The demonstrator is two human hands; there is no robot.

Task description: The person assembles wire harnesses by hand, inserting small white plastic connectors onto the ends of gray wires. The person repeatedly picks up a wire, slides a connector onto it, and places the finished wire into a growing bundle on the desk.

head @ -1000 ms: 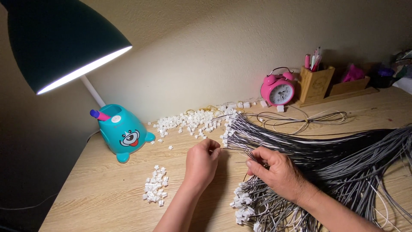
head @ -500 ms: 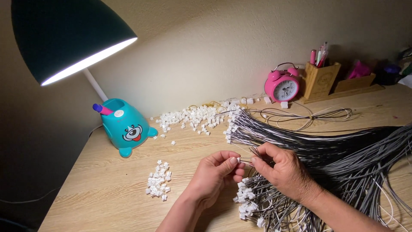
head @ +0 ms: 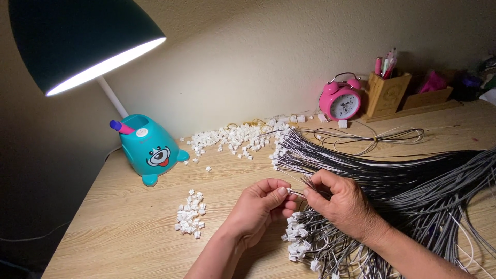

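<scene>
My left hand (head: 261, 206) pinches a small white connector (head: 289, 191) between thumb and fingertips. My right hand (head: 341, 204) holds thin wire ends right against that connector, over a big fan of black, grey and white wires (head: 392, 175) that spreads to the right. Under both hands lies a bunch of wires with white connectors fitted (head: 302, 243). A small heap of loose white connectors (head: 190, 214) lies left of my left hand.
A teal lamp base with a cartoon face (head: 151, 149) stands at left under its dark shade (head: 77, 39). More loose white connectors (head: 232, 137) are scattered by the wall. A pink alarm clock (head: 340, 101), a wooden pen holder (head: 387, 93) and a coiled wire loop (head: 372, 137) sit at the back.
My left hand has come right from the desk and met my right hand, pinching a connector at the wire ends. The view has shifted a little.
</scene>
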